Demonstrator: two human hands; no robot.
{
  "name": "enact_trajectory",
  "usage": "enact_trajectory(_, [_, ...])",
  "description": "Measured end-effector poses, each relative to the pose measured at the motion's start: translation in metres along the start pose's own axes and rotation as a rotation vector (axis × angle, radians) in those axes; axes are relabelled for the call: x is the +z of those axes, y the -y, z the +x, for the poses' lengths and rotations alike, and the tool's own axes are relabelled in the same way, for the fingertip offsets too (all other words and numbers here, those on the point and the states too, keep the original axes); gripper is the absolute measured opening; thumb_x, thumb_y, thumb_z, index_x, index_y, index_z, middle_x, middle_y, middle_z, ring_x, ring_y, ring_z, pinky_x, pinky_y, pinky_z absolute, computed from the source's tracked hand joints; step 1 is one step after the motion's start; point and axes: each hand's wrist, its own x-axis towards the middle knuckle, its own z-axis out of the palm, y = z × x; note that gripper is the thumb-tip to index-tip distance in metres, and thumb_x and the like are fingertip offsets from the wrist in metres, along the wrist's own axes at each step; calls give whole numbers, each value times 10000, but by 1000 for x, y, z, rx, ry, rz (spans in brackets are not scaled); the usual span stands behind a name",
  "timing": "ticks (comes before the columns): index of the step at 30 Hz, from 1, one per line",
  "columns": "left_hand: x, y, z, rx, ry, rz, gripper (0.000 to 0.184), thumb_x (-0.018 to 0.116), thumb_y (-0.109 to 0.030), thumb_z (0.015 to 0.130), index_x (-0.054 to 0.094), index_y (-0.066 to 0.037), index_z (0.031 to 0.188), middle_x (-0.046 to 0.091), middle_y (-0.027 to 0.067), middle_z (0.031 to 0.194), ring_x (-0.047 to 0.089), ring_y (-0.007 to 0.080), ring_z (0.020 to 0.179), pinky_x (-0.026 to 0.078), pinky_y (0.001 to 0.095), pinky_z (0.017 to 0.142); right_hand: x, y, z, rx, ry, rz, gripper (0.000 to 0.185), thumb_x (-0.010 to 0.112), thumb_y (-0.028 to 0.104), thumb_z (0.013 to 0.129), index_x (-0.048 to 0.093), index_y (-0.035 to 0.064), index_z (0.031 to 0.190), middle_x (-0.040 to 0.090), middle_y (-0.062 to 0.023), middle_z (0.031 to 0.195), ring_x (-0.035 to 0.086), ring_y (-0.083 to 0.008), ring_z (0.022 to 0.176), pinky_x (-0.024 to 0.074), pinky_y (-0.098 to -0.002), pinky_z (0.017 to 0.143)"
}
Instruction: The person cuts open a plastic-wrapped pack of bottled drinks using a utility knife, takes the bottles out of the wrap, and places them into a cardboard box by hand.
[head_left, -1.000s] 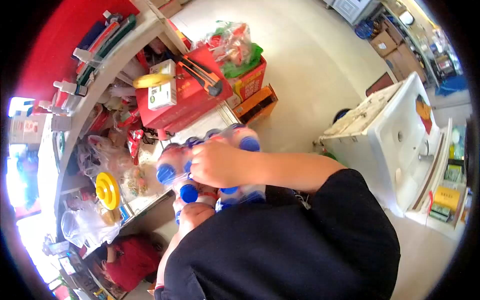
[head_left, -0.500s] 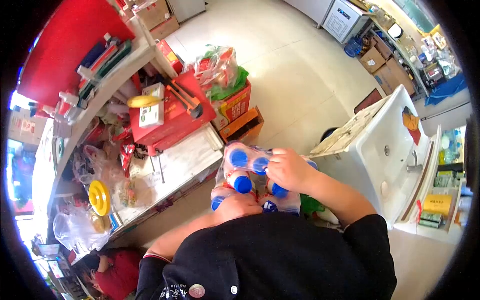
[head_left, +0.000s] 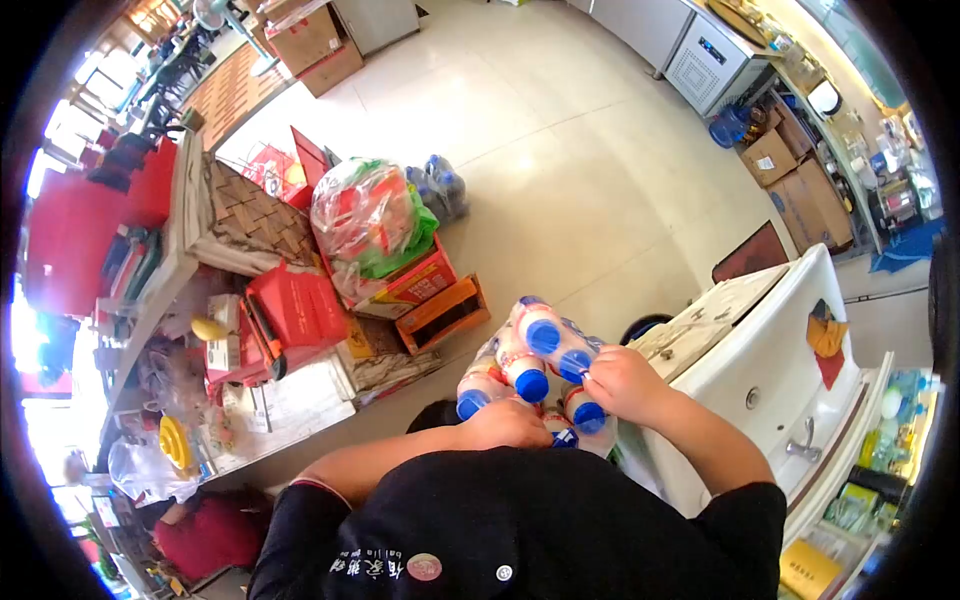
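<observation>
A pack of blue-capped bottles (head_left: 530, 384) in clear plastic wrap is held against the front of my body. My left hand (head_left: 510, 424) is curled over its near side, closed on the pack, with the fingertips partly hidden. On the right side, my right hand (head_left: 625, 385) pinches the clear plastic wrap (head_left: 592, 372) beside a blue cap. The bottles are white with red markings, and several caps face up toward me.
To my right is a white sink (head_left: 775, 400) with a tap (head_left: 803, 440). A marble-topped counter (head_left: 310, 395) with a red box (head_left: 298, 310) stands on my left. Ahead are an orange box (head_left: 443, 315) and more wrapped bottles (head_left: 440, 187). A person in red (head_left: 212, 535) is at lower left.
My view has swung left, bringing more floor and the wrapped bottles there into sight. The pack and both hands appear further right and slightly lower, with the same holds.
</observation>
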Motion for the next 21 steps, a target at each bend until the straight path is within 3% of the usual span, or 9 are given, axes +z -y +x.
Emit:
enact_trajectory(6, [-16,38,73,8,283,19,126,548,-197,746,510,-78,730,553,120,706,577,329,755,453,439,655,-29,-50,-15,265,-61,-8,189,589,81,720,498,38,560,518,-134,601,528,-327,653,435,-431,605])
enact_trajectory(11, [-40,86,138,35,294,-131,173,558,-227,745,529,-70,678,578,137,682,593,348,718,452,461,622,-66,-97,-6,347,-84,-16,192,608,59,698,472,26,566,505,-152,608,511,-338,633,423,-442,593])
enact_trajectory(13, [-61,104,168,76,390,-66,192,567,-246,748,563,-61,699,584,153,676,602,358,727,456,459,633,-84,-116,0,417,-109,-97,199,604,51,702,464,22,564,498,-153,603,503,-344,614,408,-450,567])
enact_trajectory(14, [-82,100,183,56,332,-179,205,561,-258,757,590,-55,738,595,158,705,604,361,740,460,462,643,-95,-122,8,408,-170,-87,221,592,19,711,436,11,554,445,-149,558,444,-325,536,355,-421,511])
enact_trajectory(19, [-117,141,234,14,411,-211,250,542,-293,760,618,-55,752,619,162,760,606,367,772,461,470,670,-136,-166,46,483,-136,-46,258,594,14,714,405,7,538,418,-154,545,428,-324,525,338,-419,497])
enact_trajectory(21, [-139,152,251,-32,466,-48,269,539,-301,791,680,-80,852,648,151,811,627,344,814,487,450,685,-145,-189,61,483,-125,-13,270,595,13,714,392,5,536,408,-156,542,425,-323,523,332,-420,493])
